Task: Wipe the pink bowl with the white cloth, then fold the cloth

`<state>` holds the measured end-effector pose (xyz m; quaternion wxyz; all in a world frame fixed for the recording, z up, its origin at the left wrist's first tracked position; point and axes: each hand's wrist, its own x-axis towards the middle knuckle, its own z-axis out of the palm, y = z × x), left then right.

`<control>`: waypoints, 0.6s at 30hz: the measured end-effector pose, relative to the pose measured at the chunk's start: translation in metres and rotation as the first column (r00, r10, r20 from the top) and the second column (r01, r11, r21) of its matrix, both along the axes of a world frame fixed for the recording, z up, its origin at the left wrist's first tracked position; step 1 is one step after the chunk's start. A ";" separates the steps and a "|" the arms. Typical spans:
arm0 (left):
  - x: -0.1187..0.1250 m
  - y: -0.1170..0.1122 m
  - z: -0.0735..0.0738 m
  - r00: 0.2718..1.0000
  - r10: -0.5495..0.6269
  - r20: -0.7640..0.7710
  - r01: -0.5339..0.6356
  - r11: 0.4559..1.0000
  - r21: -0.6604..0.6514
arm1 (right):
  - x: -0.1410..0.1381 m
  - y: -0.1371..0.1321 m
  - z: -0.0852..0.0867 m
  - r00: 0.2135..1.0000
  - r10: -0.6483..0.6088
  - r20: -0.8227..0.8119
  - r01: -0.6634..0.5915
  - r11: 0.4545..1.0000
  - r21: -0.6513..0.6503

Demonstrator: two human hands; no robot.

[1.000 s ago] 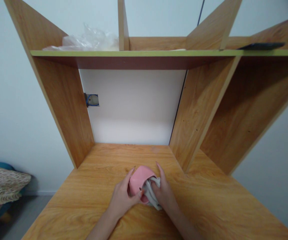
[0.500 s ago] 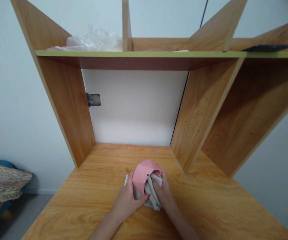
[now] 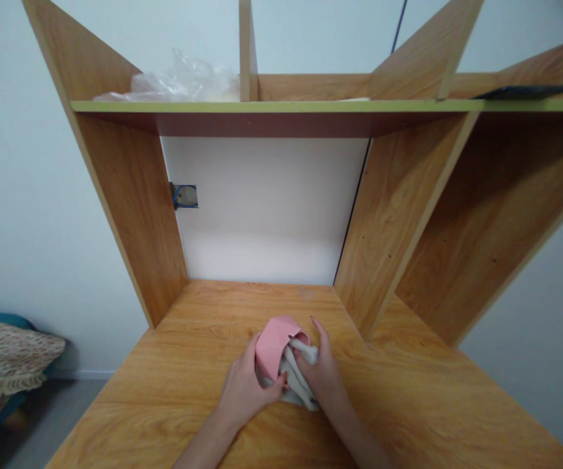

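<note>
A pink faceted pot (image 3: 274,345) is tilted on its side, its opening turned right and toward me, with a small dark notch at the rim. My left hand (image 3: 247,384) is closed around its left side, thumb at the lower rim. A light grey cloth (image 3: 298,378) is bunched in the mouth of the pot and hangs below it. Pressing folds of that cloth at the opening is my right hand (image 3: 323,371), closed on it with one finger raised off the pot's edge. The fingertips inside the folds are hidden.
Both hands work over a wooden desk (image 3: 203,319). Upright panels (image 3: 389,215) and an overhead shelf (image 3: 281,107) enclose the back. A clear plastic bag (image 3: 184,81) and a dark flat object (image 3: 523,92) lie on the shelf. An open socket box (image 3: 185,195) shows on the left.
The pot has shifted slightly left and turned a little. A finger of my right hand has lifted away from the pot's rim, while the hand stays on the cloth.
</note>
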<state>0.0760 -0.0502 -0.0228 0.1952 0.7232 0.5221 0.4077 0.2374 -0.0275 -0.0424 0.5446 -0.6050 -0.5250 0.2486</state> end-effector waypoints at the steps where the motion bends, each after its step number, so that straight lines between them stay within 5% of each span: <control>1: 0.000 0.000 -0.001 1.000 0.001 -0.017 -0.001 1.000 0.011 | 0.001 -0.002 0.002 0.997 -0.010 0.080 0.012 1.000 -0.019; 4: -0.002 -0.001 -0.002 0.996 -0.024 -0.088 0.026 0.999 0.020 | 0.004 -0.007 0.008 0.939 -0.059 0.338 0.074 0.997 -0.032; 7: -0.002 -0.003 -0.001 0.986 -0.089 -0.143 0.094 0.995 0.034 | 0.007 -0.010 0.010 0.908 -0.080 0.411 0.091 0.996 -0.008; 13: -0.005 -0.003 0.003 0.971 -0.151 -0.188 0.157 0.987 0.022 | 0.007 -0.010 0.005 0.960 0.175 0.219 -0.155 0.982 -0.105; 18: -0.009 0.003 0.004 0.987 -0.110 -0.119 0.100 0.991 -0.087 | 0.004 -0.010 0.005 0.987 0.133 0.088 -0.126 0.989 -0.076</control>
